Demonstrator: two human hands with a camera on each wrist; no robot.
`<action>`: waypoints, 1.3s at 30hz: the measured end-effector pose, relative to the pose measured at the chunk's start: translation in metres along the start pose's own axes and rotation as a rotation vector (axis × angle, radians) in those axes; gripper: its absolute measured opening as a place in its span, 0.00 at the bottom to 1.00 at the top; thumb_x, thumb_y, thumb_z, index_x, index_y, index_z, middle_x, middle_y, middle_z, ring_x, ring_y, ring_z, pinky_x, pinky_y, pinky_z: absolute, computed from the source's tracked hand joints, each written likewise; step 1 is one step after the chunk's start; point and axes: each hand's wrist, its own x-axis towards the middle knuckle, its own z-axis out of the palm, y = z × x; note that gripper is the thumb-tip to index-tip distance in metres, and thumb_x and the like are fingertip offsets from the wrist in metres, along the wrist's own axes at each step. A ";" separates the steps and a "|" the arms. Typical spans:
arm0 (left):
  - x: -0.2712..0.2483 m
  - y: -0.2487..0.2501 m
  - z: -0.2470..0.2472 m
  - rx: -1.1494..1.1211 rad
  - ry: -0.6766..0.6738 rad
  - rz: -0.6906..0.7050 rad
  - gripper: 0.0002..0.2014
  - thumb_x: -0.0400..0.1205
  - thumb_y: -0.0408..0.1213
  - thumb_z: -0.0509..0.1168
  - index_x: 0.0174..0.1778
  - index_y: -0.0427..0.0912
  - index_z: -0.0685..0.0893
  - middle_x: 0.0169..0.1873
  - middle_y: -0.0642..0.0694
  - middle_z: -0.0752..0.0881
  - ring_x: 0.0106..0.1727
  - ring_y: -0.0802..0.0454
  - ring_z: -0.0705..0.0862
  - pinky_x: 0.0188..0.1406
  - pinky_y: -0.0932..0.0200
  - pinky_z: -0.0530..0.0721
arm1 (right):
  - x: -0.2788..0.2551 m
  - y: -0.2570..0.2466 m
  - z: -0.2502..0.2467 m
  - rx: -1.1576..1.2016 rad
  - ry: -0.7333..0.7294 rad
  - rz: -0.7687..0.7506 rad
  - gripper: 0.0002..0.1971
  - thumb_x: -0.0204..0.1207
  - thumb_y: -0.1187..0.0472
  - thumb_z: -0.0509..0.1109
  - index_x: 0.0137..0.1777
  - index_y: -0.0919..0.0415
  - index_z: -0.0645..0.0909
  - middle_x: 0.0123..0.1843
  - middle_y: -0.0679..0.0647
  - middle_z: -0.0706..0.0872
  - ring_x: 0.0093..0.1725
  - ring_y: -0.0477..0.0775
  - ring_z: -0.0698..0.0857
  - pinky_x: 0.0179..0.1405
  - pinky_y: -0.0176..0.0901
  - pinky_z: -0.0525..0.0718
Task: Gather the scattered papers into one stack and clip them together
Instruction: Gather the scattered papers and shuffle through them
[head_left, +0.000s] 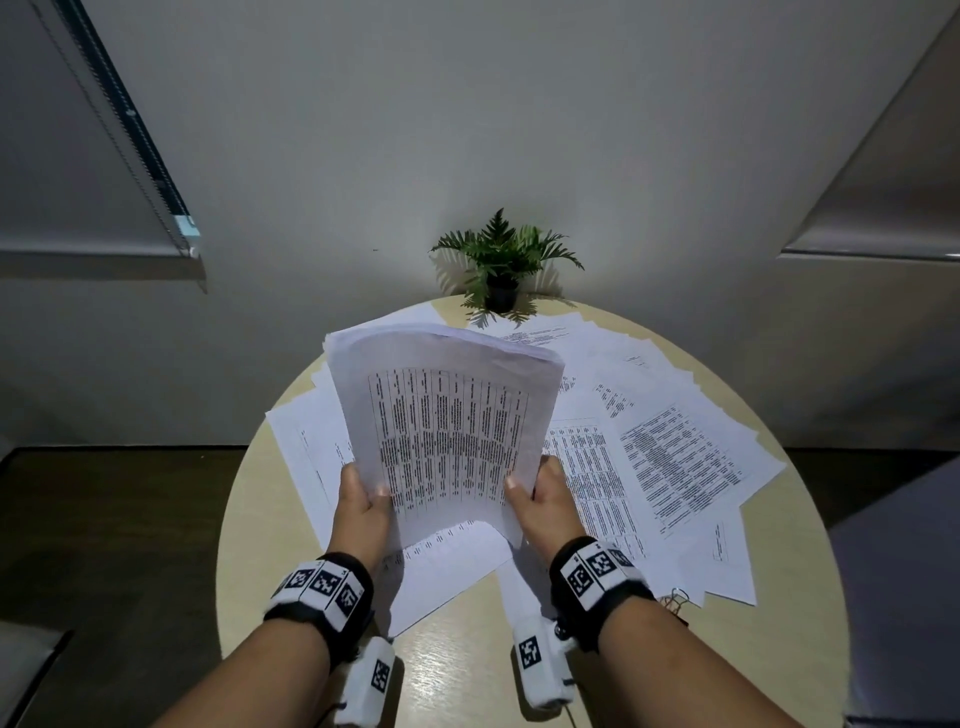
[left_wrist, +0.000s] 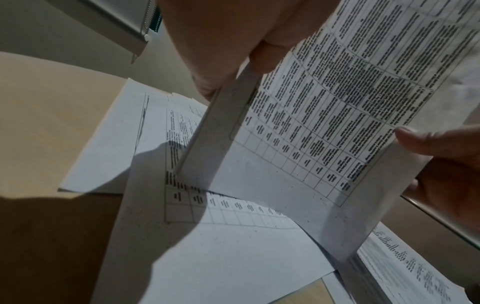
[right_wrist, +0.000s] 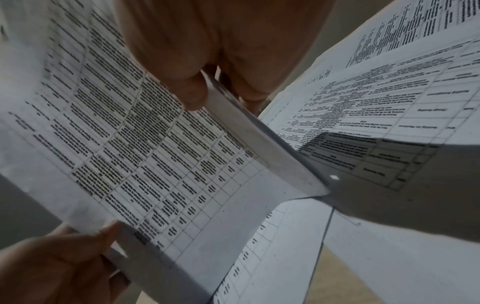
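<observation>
The round, pale worktop (head_left: 457, 634) is covered by scattered papers (head_left: 675, 441); a potted plant (head_left: 501, 270) is set at its far edge, a clip (head_left: 678, 603) near its right.

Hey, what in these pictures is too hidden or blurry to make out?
- Printed text on the held stack: too blurred to read in all views.
- Clip: head view only, mostly hidden behind the right wrist strap; type unclear.
- Left hand and right hand: fingers behind the stack are hidden in the head view.
- Sheets on the table: overlapping, count unclear.
</observation>
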 end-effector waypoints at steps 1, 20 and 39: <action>0.000 -0.001 0.001 0.000 -0.008 -0.005 0.11 0.86 0.30 0.54 0.60 0.49 0.68 0.58 0.44 0.81 0.61 0.42 0.80 0.65 0.41 0.79 | 0.000 0.001 0.001 0.015 -0.022 -0.002 0.06 0.83 0.63 0.63 0.58 0.60 0.75 0.56 0.50 0.76 0.52 0.41 0.80 0.50 0.21 0.81; 0.031 -0.034 -0.013 0.329 0.233 -0.566 0.36 0.72 0.34 0.72 0.75 0.35 0.63 0.70 0.32 0.67 0.56 0.36 0.77 0.48 0.54 0.75 | 0.026 0.071 -0.045 -0.541 0.100 0.338 0.08 0.84 0.65 0.57 0.57 0.63 0.75 0.36 0.55 0.78 0.31 0.54 0.77 0.26 0.39 0.71; 0.029 0.013 -0.013 0.599 0.257 -0.009 0.09 0.78 0.28 0.61 0.52 0.38 0.81 0.33 0.41 0.81 0.34 0.42 0.77 0.35 0.58 0.74 | 0.022 0.061 -0.056 -0.658 -0.045 0.320 0.04 0.84 0.67 0.55 0.49 0.59 0.68 0.32 0.50 0.73 0.26 0.46 0.71 0.20 0.35 0.67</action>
